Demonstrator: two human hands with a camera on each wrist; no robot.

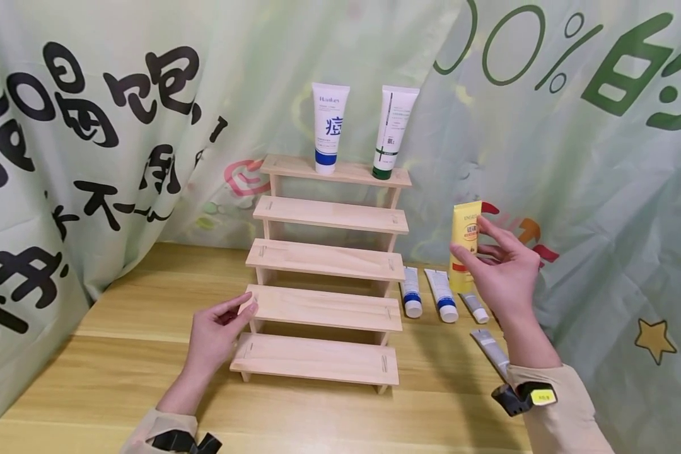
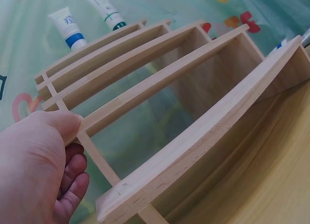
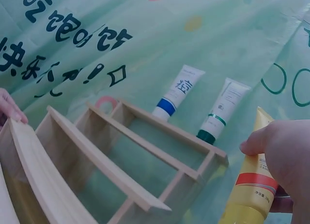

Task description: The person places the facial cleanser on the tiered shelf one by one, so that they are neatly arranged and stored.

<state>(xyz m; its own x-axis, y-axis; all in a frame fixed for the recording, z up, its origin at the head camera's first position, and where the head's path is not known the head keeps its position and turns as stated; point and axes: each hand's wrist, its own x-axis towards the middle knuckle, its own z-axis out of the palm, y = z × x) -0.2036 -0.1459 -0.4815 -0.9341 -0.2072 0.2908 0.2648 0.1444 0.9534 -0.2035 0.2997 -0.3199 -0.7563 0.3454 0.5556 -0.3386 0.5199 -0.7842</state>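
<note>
A stepped wooden display rack [image 1: 323, 265] stands on the table. My left hand [image 1: 215, 334] pinches the left end of its second step from the bottom, thumb on the edge in the left wrist view. Off the rack's right side, my right hand [image 1: 505, 268] holds a yellow squeeze tube [image 1: 464, 246] upright above the table, cap down. On the top step stand a white tube with a blue band [image 1: 330, 126] and a white tube with a green cap [image 1: 394, 132]. The lower steps bear nothing.
Right of the rack lie two white-and-blue tubes [image 1: 442, 296], a small grey tube [image 1: 475, 308] and a larger grey tube [image 1: 490, 353] partly behind my right forearm. A printed curtain [image 1: 215, 126] hangs behind the wooden table [image 1: 164, 302].
</note>
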